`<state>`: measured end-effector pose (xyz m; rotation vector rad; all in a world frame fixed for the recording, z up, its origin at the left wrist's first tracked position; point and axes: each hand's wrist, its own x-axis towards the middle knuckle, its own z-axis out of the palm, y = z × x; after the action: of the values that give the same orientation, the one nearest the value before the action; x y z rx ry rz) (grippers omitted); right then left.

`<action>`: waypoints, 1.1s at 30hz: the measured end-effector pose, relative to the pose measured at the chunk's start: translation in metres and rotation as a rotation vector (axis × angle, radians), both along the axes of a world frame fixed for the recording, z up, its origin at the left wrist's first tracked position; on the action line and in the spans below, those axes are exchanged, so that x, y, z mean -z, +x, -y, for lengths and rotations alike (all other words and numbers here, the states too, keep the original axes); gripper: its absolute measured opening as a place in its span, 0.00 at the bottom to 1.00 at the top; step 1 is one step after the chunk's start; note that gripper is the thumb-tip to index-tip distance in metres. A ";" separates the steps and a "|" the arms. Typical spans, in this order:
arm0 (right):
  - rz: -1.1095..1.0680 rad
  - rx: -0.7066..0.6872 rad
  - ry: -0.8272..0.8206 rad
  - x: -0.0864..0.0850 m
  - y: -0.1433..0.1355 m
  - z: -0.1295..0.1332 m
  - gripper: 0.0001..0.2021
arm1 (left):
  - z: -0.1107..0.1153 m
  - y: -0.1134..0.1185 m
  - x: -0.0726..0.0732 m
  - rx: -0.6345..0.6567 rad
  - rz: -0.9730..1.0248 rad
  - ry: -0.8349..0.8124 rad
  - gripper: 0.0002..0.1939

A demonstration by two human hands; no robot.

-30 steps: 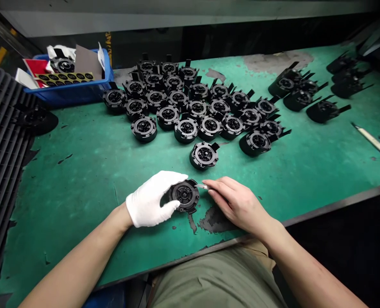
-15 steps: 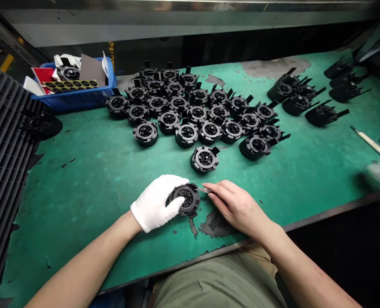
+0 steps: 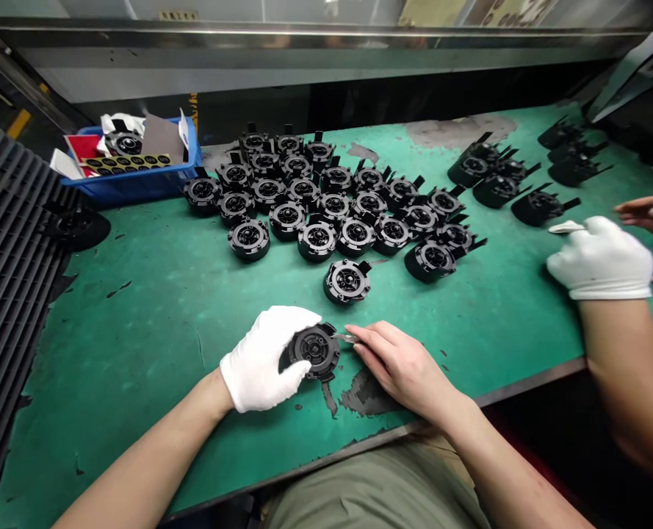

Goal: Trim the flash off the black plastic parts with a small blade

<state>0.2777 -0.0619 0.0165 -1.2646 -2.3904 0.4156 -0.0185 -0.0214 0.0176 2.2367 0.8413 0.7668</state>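
My left hand [image 3: 267, 358], in a white glove, grips a round black plastic housing [image 3: 316, 351] by its left side, thumb at the lower edge. Ribs and a ring show on the housing's upturned face. My bare right hand [image 3: 395, 360] is closed on a small metal blade [image 3: 347, 338], pinched between thumb and fingers. The blade's tip meets the housing's upper right rim near a tab; whether it cuts in, I cannot tell. Just beyond my hands stands a single similar housing [image 3: 347, 282] with an upright tab.
Several black housings [image 3: 316, 241] stand grouped behind, and more [image 3: 538, 206] at the right. A blue bin [image 3: 133, 187] holds papers and a part. Grey ribbed trays [image 3: 6, 316] lie left. A co-worker's gloved hand [image 3: 604, 261] is over the green table [image 3: 139, 411] at right.
The view has tilted up slightly. My left thumb has moved from the housing's face to its lower edge. The co-worker's hands have come further into view; the white-handled tool no longer lies on the table.
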 end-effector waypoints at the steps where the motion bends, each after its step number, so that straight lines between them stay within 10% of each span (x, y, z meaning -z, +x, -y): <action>1: -0.001 -0.004 0.008 -0.001 -0.001 0.000 0.18 | 0.000 0.001 -0.002 0.006 -0.003 0.011 0.28; 16: -0.029 -0.015 0.010 0.003 -0.009 0.003 0.16 | -0.005 0.008 -0.014 0.003 -0.076 0.011 0.25; 23: -0.068 0.016 0.088 0.010 -0.007 0.002 0.19 | -0.007 0.011 -0.003 -0.046 -0.096 -0.006 0.42; 33: -0.005 0.001 0.089 0.005 0.000 -0.003 0.16 | -0.009 0.014 -0.007 -0.043 -0.098 -0.078 0.30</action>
<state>0.2772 -0.0586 0.0114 -1.2244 -2.3763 0.3076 -0.0040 -0.0122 0.0244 2.2085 0.9525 0.6370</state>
